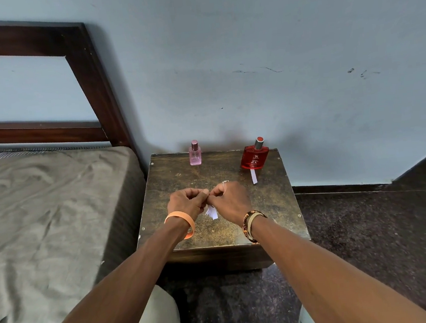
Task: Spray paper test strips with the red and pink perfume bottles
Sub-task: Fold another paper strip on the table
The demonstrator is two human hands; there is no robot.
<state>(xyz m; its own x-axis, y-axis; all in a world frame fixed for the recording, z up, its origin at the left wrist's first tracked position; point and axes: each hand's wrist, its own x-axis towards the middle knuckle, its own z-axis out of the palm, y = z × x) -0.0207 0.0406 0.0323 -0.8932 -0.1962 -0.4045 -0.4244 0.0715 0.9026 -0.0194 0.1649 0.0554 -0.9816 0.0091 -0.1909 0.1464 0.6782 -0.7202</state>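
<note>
Paper strips, slim, pinched: left hand, right hand

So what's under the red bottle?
The red bottle stands on the wooden table. A white paper strip reaches its base; whether it tucks underneath is hidden.

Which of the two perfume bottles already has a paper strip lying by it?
The red perfume bottle, back right on the table: one white strip lies at its base. The smaller pink bottle has none.
</note>
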